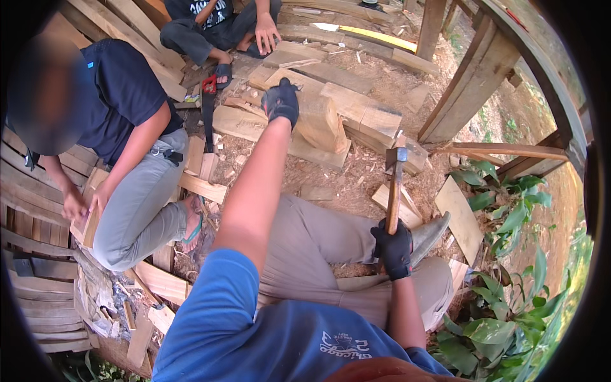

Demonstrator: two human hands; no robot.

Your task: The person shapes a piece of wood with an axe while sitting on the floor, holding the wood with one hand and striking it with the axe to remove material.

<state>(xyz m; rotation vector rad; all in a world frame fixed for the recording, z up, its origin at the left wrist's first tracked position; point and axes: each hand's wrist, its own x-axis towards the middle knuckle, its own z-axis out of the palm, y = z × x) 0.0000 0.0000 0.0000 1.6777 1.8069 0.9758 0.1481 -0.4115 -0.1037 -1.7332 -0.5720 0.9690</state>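
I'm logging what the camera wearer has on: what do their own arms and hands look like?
The left hand and right hand wear black gloves ending around the wrists. The forearms are bare, below short blue sleeves.

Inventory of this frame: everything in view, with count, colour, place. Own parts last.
hammer: 1, dark head, brown handle, in the right hand
wood block: 1, tan, centre, beside the left hand
saw: 1, red handle, dark blade, upper left of centre
long strip: 1, yellow, top, on timber
planks and offcuts: many, tan, across the ground
posts: several, brown, upper right
slats: many, brown, far left
plants: several, green, right
co-workers: 2, dark tops, left and top
shirt: 1, blue, bottom
trousers: 1 pair, grey-brown, lower centre
shoe: 1 clear, grey, right of centre
hands: 2, black gloves, left hand's hold unclear
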